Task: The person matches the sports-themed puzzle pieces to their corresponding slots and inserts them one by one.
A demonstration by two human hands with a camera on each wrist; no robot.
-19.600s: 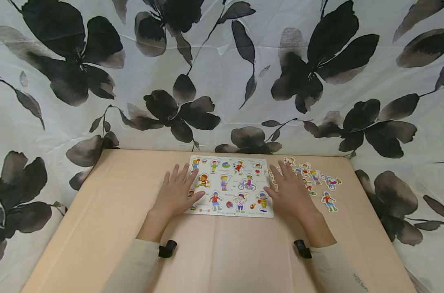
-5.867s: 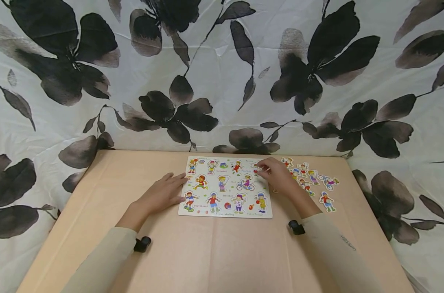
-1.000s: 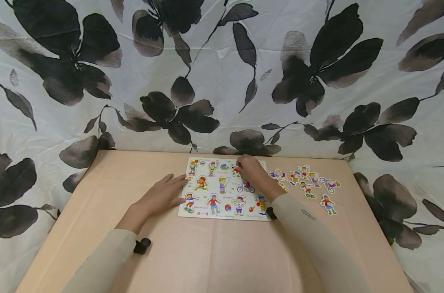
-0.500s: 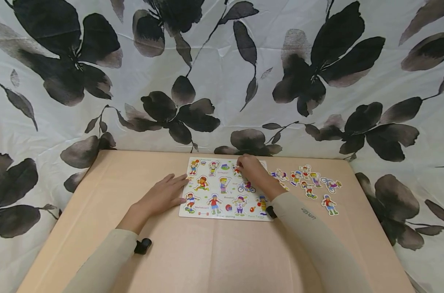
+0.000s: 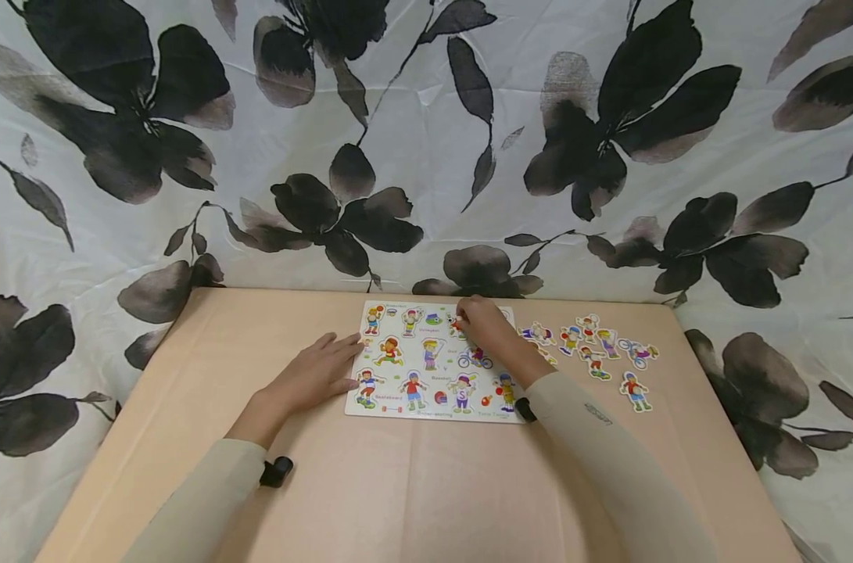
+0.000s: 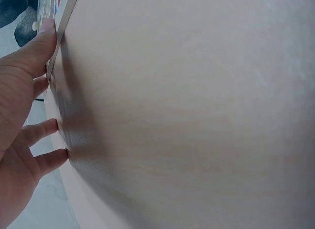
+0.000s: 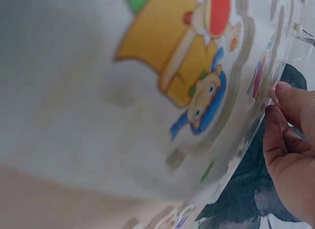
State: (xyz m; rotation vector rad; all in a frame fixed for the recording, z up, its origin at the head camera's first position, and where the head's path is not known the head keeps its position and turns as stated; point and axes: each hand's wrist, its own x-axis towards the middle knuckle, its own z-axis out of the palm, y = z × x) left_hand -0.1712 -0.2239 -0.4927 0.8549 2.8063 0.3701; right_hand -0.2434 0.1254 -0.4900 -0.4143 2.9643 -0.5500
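Observation:
A white puzzle board (image 5: 405,395) printed with sporting children lies on the table. My left hand (image 5: 310,375) rests at its left edge with fingers extended. In the left wrist view the left thumb (image 6: 42,47) lies on the board's rim while other fingertips touch the table. My right hand (image 5: 485,324) is over the board's upper right, thumb and fingertips pinching a small puzzle piece beside the footballer picture (image 5: 456,328). The right wrist view shows those fingers (image 7: 275,120) drawn together at the board's far side; the piece is mostly hidden.
Several loose child-shaped puzzle pieces (image 5: 595,363) lie right of the board, the nearest partly under the right forearm. One boy-shaped piece (image 5: 636,392) lies apart, nearer the front. Behind the table (image 5: 426,485) hangs a flowered cloth (image 5: 426,117).
Both hands lay flat at the board's sides at first. The right hand then moved onto the board, later shifting left; the uppermost loose piece has left the group. Over the last second almost nothing moves.

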